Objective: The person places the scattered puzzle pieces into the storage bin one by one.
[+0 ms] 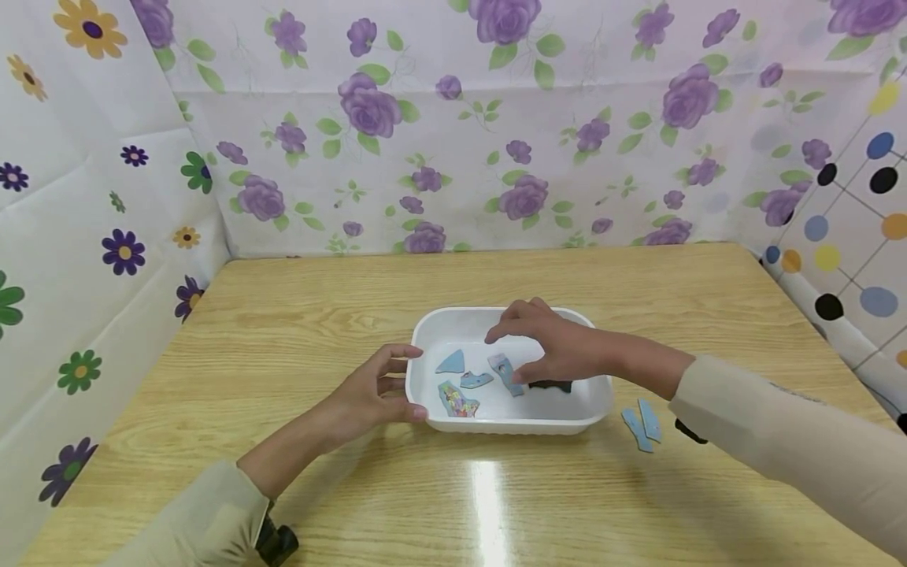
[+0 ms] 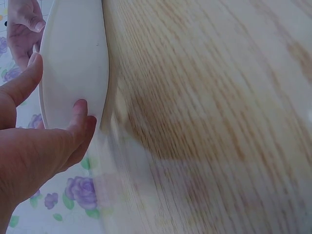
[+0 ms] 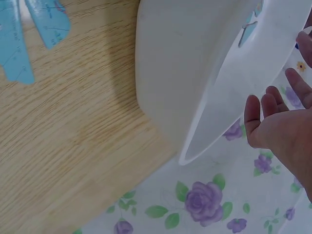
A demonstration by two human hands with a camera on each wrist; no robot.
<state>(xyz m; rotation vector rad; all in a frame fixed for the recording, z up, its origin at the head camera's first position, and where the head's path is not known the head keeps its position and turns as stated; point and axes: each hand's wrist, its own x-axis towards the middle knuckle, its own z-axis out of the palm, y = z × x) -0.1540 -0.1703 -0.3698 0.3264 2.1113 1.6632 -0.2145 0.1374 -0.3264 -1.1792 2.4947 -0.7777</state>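
A white plastic tub (image 1: 496,426) sits on the table. My left hand (image 1: 375,390) holds its left end, fingers along the outer wall and thumb at the near corner. Over the tub's right half hovers my right hand (image 1: 556,339), fingers loosely bent and nothing seen between them. Its thumb tip overlaps a light blue puzzle piece (image 1: 505,373) inside. Also in the tub lie a blue triangular piece (image 1: 451,362), a small blue piece (image 1: 476,379) and a multicoloured piece (image 1: 459,400). A dark piece (image 1: 553,386) is partly hidden under the right hand.
Two light blue pieces (image 1: 641,427) lie on the wooden table (image 1: 319,315) right of the tub, near the right sleeve (image 1: 772,425). Flowered sheets (image 1: 453,142) hang behind and to the left; a dotted sheet (image 1: 850,236) hangs at the right.
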